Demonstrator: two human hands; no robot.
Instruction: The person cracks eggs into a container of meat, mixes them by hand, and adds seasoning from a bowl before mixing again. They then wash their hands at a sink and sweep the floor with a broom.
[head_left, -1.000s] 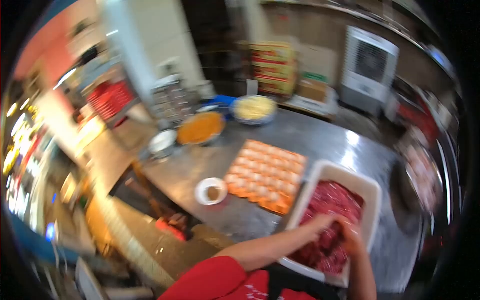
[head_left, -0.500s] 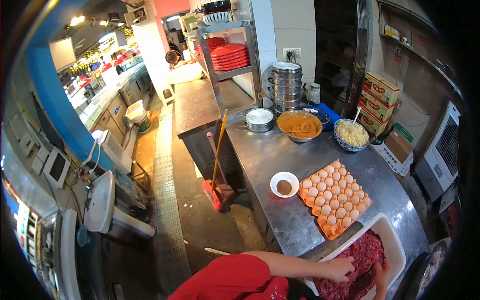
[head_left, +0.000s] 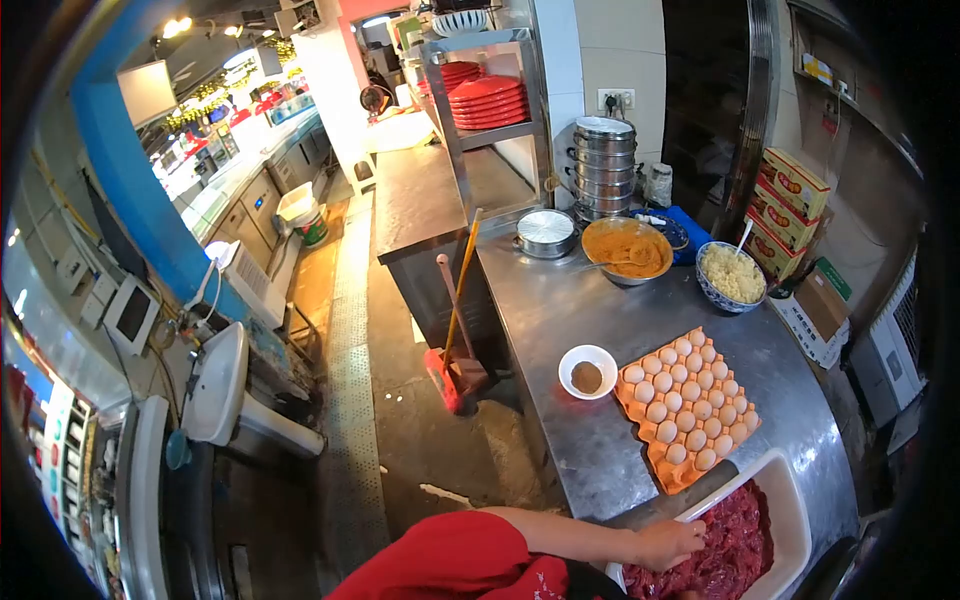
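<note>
In the head view, my left hand point(head_left: 672, 545) is at the near left side of a white plastic tub point(head_left: 790, 500), with its fingers curled into dark red raw meat point(head_left: 735, 540). The meat is in shreds or strips and spreads across the tub. Of my right hand, at most a small patch of skin shows at the bottom edge of the view; its fingers are hidden. Beyond the tub lies an orange tray of eggs point(head_left: 690, 405). Left of the eggs stands a white bowl point(head_left: 588, 372) with brown powder in it.
On the steel table point(head_left: 540, 330) are a metal bowl of orange paste point(head_left: 627, 250), a patterned bowl of minced pale food point(head_left: 730, 275), a lidded pot point(head_left: 546, 233) and stacked steamers point(head_left: 604, 165). A broom and dustpan point(head_left: 455, 375) lean at the table's left side.
My right hand has dropped from the right part of the meat to the bottom edge, mostly out of view. My left hand stays in the meat. The whole view has shifted slightly.
</note>
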